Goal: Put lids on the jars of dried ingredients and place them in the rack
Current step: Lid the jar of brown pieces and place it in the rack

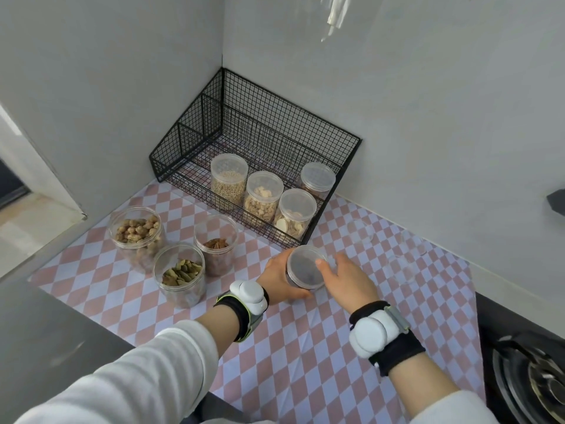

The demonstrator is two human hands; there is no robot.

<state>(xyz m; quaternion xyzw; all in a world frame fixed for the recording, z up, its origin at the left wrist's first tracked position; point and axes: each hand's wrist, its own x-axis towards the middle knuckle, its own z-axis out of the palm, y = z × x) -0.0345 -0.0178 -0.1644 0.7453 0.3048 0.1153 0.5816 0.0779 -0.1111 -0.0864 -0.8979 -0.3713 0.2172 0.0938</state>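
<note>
While both hands (315, 280) clasp lidded jar (305, 266) — fingers curled, countertop

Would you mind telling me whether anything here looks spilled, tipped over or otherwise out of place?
Nothing stands out. The four lidded jars stand upright in the rack, three open jars stand upright on the checked mat, and both hands hold the dark-filled jar upright. No spills are visible.
</note>
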